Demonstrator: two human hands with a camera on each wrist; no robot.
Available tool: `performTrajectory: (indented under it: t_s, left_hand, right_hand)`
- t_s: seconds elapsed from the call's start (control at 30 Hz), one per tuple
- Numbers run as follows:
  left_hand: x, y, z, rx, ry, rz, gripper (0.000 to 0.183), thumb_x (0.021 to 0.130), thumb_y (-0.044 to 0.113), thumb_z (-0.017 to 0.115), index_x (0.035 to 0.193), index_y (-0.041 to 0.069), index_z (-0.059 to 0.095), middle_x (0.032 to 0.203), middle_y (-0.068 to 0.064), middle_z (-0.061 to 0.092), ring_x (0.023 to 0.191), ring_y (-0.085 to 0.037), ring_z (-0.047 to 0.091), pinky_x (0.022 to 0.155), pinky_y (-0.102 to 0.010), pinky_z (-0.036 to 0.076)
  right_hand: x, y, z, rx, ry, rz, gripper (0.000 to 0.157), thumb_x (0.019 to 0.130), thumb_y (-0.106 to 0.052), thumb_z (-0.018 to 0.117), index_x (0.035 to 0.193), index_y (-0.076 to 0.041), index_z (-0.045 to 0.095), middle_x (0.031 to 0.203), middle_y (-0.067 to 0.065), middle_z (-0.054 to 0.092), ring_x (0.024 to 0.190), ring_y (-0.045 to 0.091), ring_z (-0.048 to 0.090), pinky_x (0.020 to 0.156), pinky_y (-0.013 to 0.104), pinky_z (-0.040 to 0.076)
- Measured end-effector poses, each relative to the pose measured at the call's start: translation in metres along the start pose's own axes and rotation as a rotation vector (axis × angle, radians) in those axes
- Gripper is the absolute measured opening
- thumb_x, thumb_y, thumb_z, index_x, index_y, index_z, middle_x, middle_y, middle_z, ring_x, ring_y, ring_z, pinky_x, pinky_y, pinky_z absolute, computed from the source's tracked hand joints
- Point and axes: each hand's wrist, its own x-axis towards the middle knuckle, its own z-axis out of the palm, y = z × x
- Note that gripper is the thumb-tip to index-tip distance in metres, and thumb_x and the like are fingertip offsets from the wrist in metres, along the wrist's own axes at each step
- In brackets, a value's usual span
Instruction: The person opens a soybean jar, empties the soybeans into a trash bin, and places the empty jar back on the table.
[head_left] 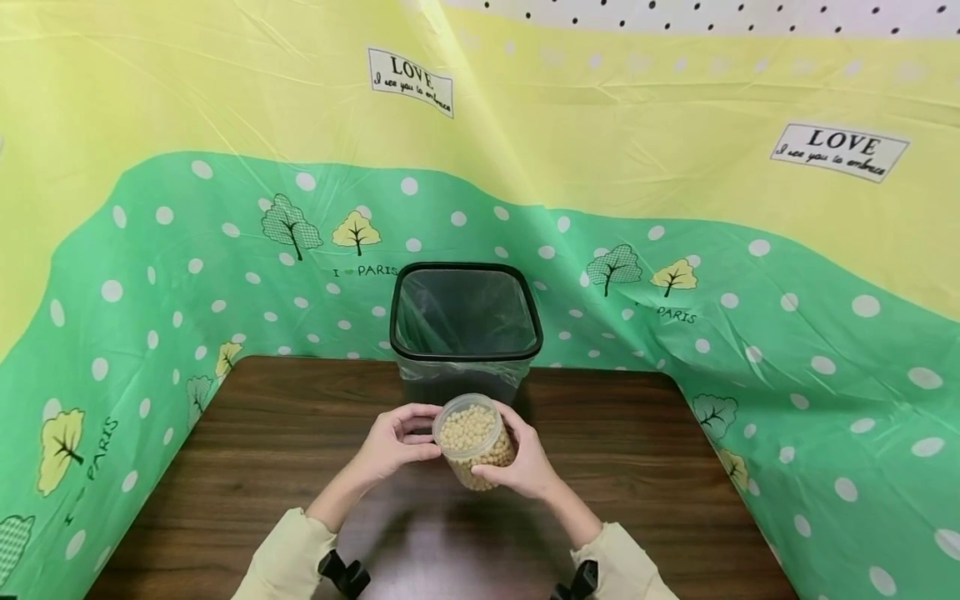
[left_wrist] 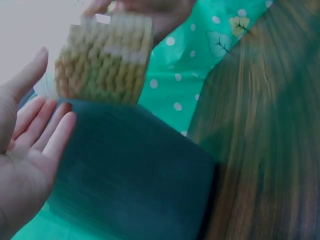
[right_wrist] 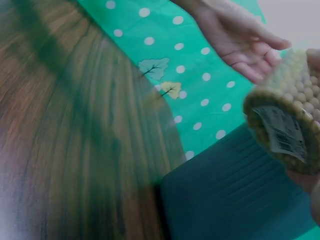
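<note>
Here the right hand (head_left: 527, 463) is gripping the jar (head_left: 483, 459), thumb and fingers curling round its side, while the left hand (head_left: 390, 442) is sitting released, fingers extending by the rim; whether the tips are touching, we're not able to tell. The left wrist view is giving us that open palm, which the head view is hiding. And the right wrist view is showing what the head view is missing: a barcode label (right_wrist: 282, 132) on the jar's underside! The jar itself is looking clear and cylindrical, packed with small, round beige beans (head_left: 467, 427). It's sitting between the two hands, hanging above the bench (head_left: 622, 450). Just beyond, a dark waste bin (head_left: 467, 357) is standing, clear liner (head_left: 465, 367) draping over its rim. Behind, a green-and-yellow printed cloth (head_left: 630, 183) is hanging.
</note>
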Motion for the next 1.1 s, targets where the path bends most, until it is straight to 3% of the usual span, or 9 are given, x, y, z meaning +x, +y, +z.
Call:
performTrajectory:
  t_s: [0.07,0.17,0.33,0.43,0.67,0.77,0.83,0.97,1.1]
  left_hand:
    - [0.001,0.000,-0.003,-0.046,-0.060,0.019,0.063,0.074,0.004,0.073,0.122,-0.019,0.041,0.120,-0.024,0.053,0.100,-0.012,0.060,0.080,-0.030,0.051]
    - [0.000,-0.001,-0.002,-0.064,-0.087,0.041,0.069,0.075,0.010,0.074,0.126,-0.019,0.037,0.125,-0.015,0.053,0.104,-0.011,0.057,0.082,-0.029,0.050]
    - [-0.003,-0.001,0.009,0.024,0.060,0.030,0.063,0.072,0.003,0.075,0.124,-0.014,0.044,0.126,-0.029,0.046,0.105,-0.007,0.056,0.082,-0.028,0.050]
    - [-0.003,0.000,0.011,0.046,0.094,0.004,0.062,0.071,0.003,0.076,0.124,-0.012,0.046,0.125,-0.029,0.047,0.104,-0.006,0.056,0.081,-0.028,0.050]
    - [-0.001,-0.004,-0.006,-0.116,-0.125,0.018,0.058,0.080,0.003,0.067,0.124,-0.019,0.037,0.120,-0.004,0.056,0.104,-0.011,0.056,0.079,-0.026,0.051]
    - [-0.002,-0.005,-0.008,-0.121,-0.173,0.002,0.060,0.082,0.004,0.066,0.128,-0.018,0.035,0.123,-0.001,0.054,0.106,-0.011,0.055,0.080,-0.025,0.050]
    - [-0.003,-0.005,-0.004,-0.112,-0.147,0.001,0.060,0.081,0.004,0.066,0.128,-0.017,0.035,0.125,-0.006,0.053,0.107,-0.011,0.055,0.081,-0.026,0.050]
    - [-0.004,-0.003,0.007,-0.063,0.000,0.012,0.060,0.077,0.002,0.070,0.125,-0.016,0.040,0.126,-0.024,0.048,0.107,-0.010,0.054,0.083,-0.028,0.050]
    - [-0.004,-0.002,0.013,-0.012,0.091,-0.001,0.059,0.073,0.000,0.073,0.123,-0.013,0.045,0.122,-0.031,0.047,0.104,-0.011,0.056,0.080,-0.029,0.051]
  right_hand:
    - [-0.001,0.005,-0.002,0.058,-0.053,-0.009,0.074,0.063,0.002,0.077,0.127,0.010,0.040,0.112,0.025,0.054,0.100,0.012,0.054,0.084,0.025,0.046]
    - [-0.001,0.003,-0.001,0.029,-0.060,-0.004,0.076,0.063,0.001,0.078,0.128,0.009,0.040,0.113,0.024,0.054,0.101,0.014,0.054,0.086,0.026,0.045]
    - [-0.002,-0.006,0.008,-0.160,0.089,-0.017,0.080,0.055,-0.003,0.082,0.124,0.008,0.043,0.112,0.021,0.056,0.098,0.026,0.056,0.086,0.027,0.045]
    - [-0.003,-0.005,0.010,-0.204,0.146,-0.021,0.081,0.053,-0.006,0.082,0.123,0.008,0.044,0.111,0.021,0.057,0.097,0.026,0.057,0.084,0.026,0.045]
    - [-0.005,-0.001,0.002,0.011,-0.009,0.026,0.075,0.058,0.006,0.076,0.125,0.012,0.041,0.112,0.026,0.054,0.100,0.011,0.053,0.084,0.023,0.045]
    - [-0.006,-0.001,0.002,0.015,-0.051,0.028,0.076,0.059,0.005,0.076,0.126,0.011,0.040,0.115,0.025,0.053,0.103,0.012,0.052,0.087,0.024,0.045]
    - [-0.006,-0.002,0.004,-0.029,-0.025,0.004,0.076,0.058,0.003,0.077,0.125,0.011,0.041,0.114,0.024,0.054,0.101,0.016,0.054,0.087,0.025,0.044]
    - [-0.007,-0.005,0.009,-0.151,0.092,-0.033,0.079,0.055,-0.002,0.081,0.124,0.010,0.043,0.112,0.023,0.056,0.099,0.027,0.056,0.086,0.026,0.044]
    - [-0.006,-0.006,0.012,-0.183,0.159,-0.013,0.081,0.054,-0.004,0.082,0.124,0.009,0.044,0.113,0.022,0.056,0.099,0.029,0.056,0.085,0.025,0.045]
